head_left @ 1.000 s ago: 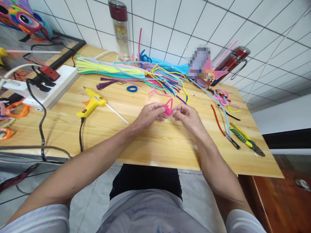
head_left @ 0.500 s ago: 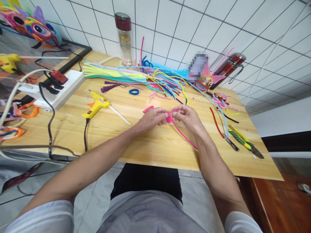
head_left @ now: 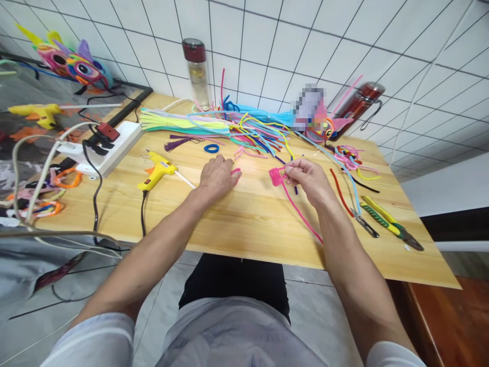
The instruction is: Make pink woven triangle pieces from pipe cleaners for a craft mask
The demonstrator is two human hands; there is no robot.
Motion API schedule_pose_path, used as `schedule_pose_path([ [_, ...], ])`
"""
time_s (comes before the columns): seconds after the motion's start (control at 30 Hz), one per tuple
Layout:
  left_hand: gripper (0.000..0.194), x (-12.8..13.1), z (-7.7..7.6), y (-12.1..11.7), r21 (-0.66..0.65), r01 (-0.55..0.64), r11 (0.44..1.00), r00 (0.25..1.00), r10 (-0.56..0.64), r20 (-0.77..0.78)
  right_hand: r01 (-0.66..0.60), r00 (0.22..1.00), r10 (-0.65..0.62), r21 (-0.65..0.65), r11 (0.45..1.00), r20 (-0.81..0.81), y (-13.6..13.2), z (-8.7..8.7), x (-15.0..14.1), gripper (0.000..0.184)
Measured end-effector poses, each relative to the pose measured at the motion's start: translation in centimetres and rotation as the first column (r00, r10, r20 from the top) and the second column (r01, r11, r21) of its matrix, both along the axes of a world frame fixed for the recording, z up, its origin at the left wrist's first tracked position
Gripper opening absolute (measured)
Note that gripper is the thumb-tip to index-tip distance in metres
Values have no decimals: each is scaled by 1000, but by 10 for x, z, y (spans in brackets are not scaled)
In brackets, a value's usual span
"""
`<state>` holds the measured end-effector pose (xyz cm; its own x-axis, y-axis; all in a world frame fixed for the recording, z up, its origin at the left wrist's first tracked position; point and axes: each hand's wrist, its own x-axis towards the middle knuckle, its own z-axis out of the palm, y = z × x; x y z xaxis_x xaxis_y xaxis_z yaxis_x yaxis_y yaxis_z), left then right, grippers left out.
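My right hand [head_left: 304,176] pinches a pink pipe cleaner [head_left: 275,177] between thumb and fingers. One end of it is folded into a small flat zigzag pad, while the long tail [head_left: 301,216] hangs down toward the table's front edge. My left hand [head_left: 217,177] is low over the table, palm down, with thumb and fingers apart. Beside its thumb lies a second pink folded piece [head_left: 237,175], partly covered by the hand; whether they touch I cannot tell. Just left of that hand rests a yellow glue gun [head_left: 158,171] with a white glue stick in it.
Bundled pipe cleaners [head_left: 183,122] lie along the back, near a blue ring [head_left: 211,148]. Pliers [head_left: 391,221] and small snips [head_left: 365,224] are at right. A white power strip [head_left: 114,153] with cables stands at left. Two bottles, one clear [head_left: 196,74], one red [head_left: 359,109], stand by the wall.
My left hand has let go of the pink pipe cleaner and moved left, over the other pink piece. The right hand has drawn the folded pipe cleaner slightly right.
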<state>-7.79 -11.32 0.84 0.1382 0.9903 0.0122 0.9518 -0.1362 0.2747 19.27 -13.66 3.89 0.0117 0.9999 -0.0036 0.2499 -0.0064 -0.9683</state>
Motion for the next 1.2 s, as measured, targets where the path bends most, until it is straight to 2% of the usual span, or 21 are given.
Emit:
schedule_pose_path([
  [0.07, 45, 2, 0, -2, -40, 16, 999, 999, -17, -38, -15, 1000, 15, -4, 1000, -7, 3, -3, -5, 32],
  [0.13, 34, 2, -3, -1, -63, 22, 998, 1000, -23, -11, -21, 1000, 21, -10, 1000, -21, 4, -6, -7, 32],
  [0.2, 20, 1, -6, 3, -52, 9, 999, 993, -3, 119, -19, 999, 19, -7, 1000, -36, 4, -7, -8, 32],
  [0.27, 13, 2, -7, 7, -59, -1, 998, 927, 23, 375, -14, 999, 14, 9, 1000, -51, 3, -6, -8, 31],
  [0.3, 14, 3, -6, 7, -96, 12, 995, 849, 41, 528, -11, 998, 12, 21, 1000, -58, 2, -5, -8, 31],
  [0.37, 14, 8, -1, 7, -199, 106, 974, 606, 95, 790, -3, 998, 6, 50, 999, -68, 1, -1, -8, 30],
  [0.43, 17, 16, 7, 3, -252, 232, 940, 355, 159, 921, 12, 997, -5, 80, 997, -82, 0, 4, -8, 30],
  [0.47, 24, 21, 11, 1, -263, 279, 923, 264, 190, 946, 20, 996, -12, 90, 996, -94, 0, 6, -8, 29],
  [0.57, 44, 34, 21, -4, -314, 380, 870, 77, 308, 948, 29, 991, -16, 97, 995, -136, 1, 11, -9, 29],
  [0.67, 43, 43, 24, -3, -366, 458, 810, -42, 431, 902, 26, 988, -12, 91, 995, -157, 2, 9, -12, 30],
  [0.8, 29, 47, 18, 4, -410, 519, 750, -123, 541, 832, 41, 990, -29, 84, 996, -138, 5, -2, -14, 31],
  [1.03, 27, 44, 0, 7, -458, 566, 685, -72, 595, 801, 47, 993, -36, 91, 995, -109, 10, -17, -13, 30],
  [1.2, 25, 48, -7, 4, -449, 573, 685, -97, 601, 793, 34, 996, -26, 89, 995, -85, 9, -21, -15, 29],
])
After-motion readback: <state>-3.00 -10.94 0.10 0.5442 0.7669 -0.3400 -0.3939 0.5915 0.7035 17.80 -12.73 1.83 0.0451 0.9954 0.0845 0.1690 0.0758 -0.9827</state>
